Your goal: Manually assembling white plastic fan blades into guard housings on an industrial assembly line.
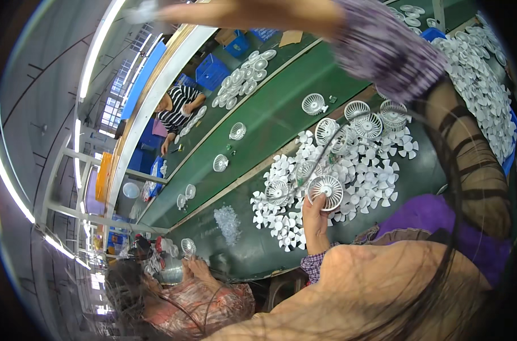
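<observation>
My left hand [315,219] is closed on the edge of a round white fan guard [326,192], its thumb across the rim. Below the guard spreads a heap of white fan blades [380,190] on the green worktop. More fan guards [367,125] rest on and beside the heap, some with thin wires. Across the top stretches my right arm in a purple checked sleeve. My right hand [142,12], at the upper left, is smeared by motion and lost in a pale blur, so its fingers and anything in them cannot be made out.
A green conveyor belt [275,119] carries spaced fan guards. Small clear parts [227,224] lie on the worktop. A blue bin [511,150] piled with fan blades stands at right. One co-worker [196,295] holds a guard at lower left; another [178,108] sits beyond the belt.
</observation>
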`<state>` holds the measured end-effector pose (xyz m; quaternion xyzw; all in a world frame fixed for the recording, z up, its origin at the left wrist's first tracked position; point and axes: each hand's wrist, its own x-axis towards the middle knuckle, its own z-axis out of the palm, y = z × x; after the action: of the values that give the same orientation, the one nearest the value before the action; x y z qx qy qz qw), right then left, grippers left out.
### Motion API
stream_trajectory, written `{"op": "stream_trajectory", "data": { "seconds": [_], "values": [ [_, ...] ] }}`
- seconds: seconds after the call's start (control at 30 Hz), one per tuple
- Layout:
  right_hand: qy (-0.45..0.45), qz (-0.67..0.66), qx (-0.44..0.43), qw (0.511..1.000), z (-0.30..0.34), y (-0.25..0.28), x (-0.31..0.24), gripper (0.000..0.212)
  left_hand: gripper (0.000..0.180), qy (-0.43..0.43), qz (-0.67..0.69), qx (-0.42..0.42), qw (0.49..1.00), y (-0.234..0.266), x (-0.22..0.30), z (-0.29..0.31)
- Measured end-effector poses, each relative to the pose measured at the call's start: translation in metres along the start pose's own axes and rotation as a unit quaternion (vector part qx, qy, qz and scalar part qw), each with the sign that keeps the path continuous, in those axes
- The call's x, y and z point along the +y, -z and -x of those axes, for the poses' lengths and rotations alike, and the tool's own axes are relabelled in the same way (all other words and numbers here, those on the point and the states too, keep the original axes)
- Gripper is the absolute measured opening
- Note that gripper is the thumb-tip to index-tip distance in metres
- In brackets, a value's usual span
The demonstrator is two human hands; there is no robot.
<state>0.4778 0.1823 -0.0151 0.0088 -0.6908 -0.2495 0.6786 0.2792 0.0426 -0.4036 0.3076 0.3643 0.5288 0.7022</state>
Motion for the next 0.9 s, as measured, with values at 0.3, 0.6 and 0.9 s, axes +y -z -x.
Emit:
{"op": "stream_trajectory", "data": {
  "seconds": [0.3,0.6,0.9],
  "values": [
    [-0.206,0.067,-0.216,0.952,0.037,-0.130,0.061,0.023,0.040,0.003,0.048,0.076,0.996,0.027,-0.007,0.006],
    [-0.505,0.051,-0.398,0.764,0.253,0.171,-0.076,0.011,0.039,0.032,-0.035,0.065,0.997,0.008,0.011,-0.026],
    [-0.572,0.258,-0.437,0.645,0.352,0.246,-0.201,0.015,0.037,0.041,-0.107,0.064,0.991,-0.069,-0.003,-0.066]
  ]
}}
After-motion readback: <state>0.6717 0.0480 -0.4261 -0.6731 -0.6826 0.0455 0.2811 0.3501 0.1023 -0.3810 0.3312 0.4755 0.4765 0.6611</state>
